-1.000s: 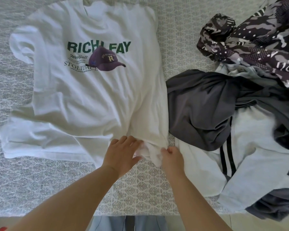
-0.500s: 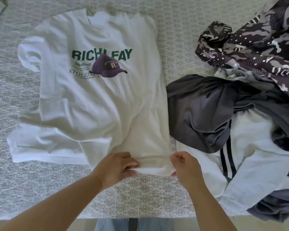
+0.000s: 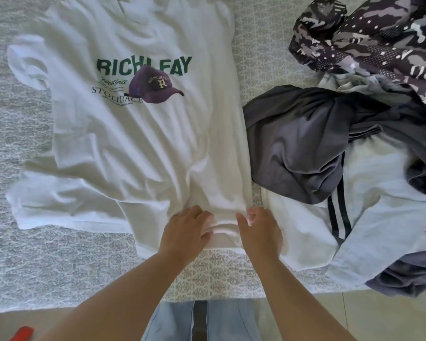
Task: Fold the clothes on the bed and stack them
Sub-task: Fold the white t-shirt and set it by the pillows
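Observation:
A white T-shirt (image 3: 138, 134) with green lettering and a purple cap print lies face up on the patterned bedspread (image 3: 35, 254), its right side folded inward. My left hand (image 3: 185, 232) and my right hand (image 3: 258, 230) sit side by side on the shirt's bottom hem near the bed's front edge. Both hands' fingers curl onto the bunched white hem fabric between them. The fingertips are partly hidden by the cloth.
A pile of unfolded clothes lies to the right: a dark grey garment (image 3: 300, 143), a pale blue-white one with dark stripes (image 3: 379, 217), and a purple camouflage one (image 3: 379, 40) at the back right. The bed's front edge runs just in front of my legs.
Both hands pulled the hem toward the front edge, then shifted closer together and slid forward onto it. The shirt looks flatter along its lower right part.

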